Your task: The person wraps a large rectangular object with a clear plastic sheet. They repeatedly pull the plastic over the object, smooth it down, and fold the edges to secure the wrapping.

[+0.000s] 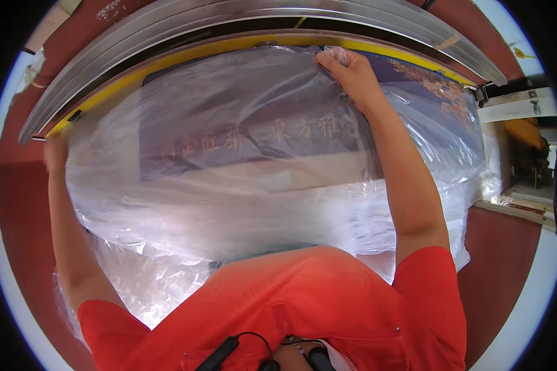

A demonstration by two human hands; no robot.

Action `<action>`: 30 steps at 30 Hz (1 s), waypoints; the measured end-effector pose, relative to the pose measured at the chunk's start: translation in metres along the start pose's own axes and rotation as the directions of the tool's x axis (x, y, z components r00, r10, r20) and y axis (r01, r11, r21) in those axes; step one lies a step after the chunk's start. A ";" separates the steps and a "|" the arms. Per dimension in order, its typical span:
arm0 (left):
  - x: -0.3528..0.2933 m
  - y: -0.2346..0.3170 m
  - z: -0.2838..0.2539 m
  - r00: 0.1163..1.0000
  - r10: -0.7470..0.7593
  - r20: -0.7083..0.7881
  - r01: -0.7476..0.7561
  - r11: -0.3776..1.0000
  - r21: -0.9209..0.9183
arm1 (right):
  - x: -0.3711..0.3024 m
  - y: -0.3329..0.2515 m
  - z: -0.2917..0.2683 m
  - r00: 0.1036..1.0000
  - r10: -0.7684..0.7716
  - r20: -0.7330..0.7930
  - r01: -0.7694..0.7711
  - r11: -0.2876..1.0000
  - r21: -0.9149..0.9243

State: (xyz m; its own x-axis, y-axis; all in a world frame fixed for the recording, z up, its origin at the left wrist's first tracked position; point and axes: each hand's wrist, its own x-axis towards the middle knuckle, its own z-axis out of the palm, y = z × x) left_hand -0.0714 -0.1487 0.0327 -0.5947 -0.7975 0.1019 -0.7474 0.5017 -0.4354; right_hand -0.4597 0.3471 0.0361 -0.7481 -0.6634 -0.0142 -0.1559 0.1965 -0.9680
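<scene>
A large clear plastic sheet (241,216) spreads in wrinkles over a wide dark panel (414,74) that bears pale printed characters and an orange-gold leafy pattern. My right hand (353,77) pinches the far edge of the sheet, right of the middle, with thumb and fingers closed on a bunched fold. Far to the left, my left hand (56,151) is at the sheet's left edge, by the end of a yellow strip (127,77). Its fingers are blurred and partly hidden, so its grip does not show.
A curved-looking grey metal rail (241,15) runs beyond the yellow strip. On the right stand a pale frame (517,111) and a dark bracket (481,94). More crumpled plastic (145,278) hangs near my body, above a red-brown floor (507,260).
</scene>
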 end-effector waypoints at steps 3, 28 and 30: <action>-0.023 0.194 -0.112 0.942 0.279 -0.188 -0.297 0.429 -0.853 | 0.004 0.012 0.001 0.999 -0.031 0.025 0.030 0.998 0.052; -0.167 -0.005 0.026 0.960 -0.184 -0.209 -0.010 0.728 -0.685 | -0.106 -0.016 -0.042 0.880 -0.462 0.108 0.285 0.334 -0.898; -0.167 -0.005 0.019 0.956 -0.206 -0.207 0.010 0.730 -0.683 | -0.118 -0.017 -0.035 0.895 -0.358 0.267 0.399 0.372 -0.838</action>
State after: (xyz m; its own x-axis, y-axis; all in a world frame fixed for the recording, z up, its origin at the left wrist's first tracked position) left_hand 0.0368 -0.0244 0.0007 -0.4761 -0.7968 0.3721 -0.7538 0.5877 0.2939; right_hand -0.3909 0.4474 0.0625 -0.4412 -0.8568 0.2668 -0.8971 0.4135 -0.1554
